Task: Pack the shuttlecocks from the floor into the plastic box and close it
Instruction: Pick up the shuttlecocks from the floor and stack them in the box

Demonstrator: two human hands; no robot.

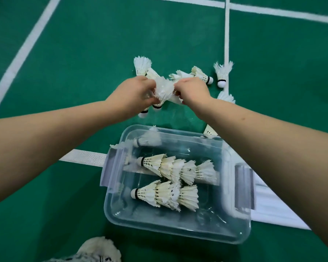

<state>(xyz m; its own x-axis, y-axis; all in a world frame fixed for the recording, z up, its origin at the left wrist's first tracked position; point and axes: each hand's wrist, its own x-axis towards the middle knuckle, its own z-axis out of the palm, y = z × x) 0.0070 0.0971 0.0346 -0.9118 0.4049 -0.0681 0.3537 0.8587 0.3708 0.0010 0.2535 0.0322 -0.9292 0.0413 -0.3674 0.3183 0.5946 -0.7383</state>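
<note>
Green court floor [83, 53] crossed by white painted lines [226, 35], evenly lit

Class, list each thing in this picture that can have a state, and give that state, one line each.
plastic box: open, no lid on, partly filled
nested shuttlecocks: lying in two rows inside box
loose shuttlecocks: on the floor
left hand: gripping shuttlecocks
right hand: gripping shuttlecocks

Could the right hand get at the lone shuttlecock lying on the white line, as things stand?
Probably yes, once freed: the right hand is gripping shuttlecocks with the left hand, but open floor lies between it and that shuttlecock.
</note>
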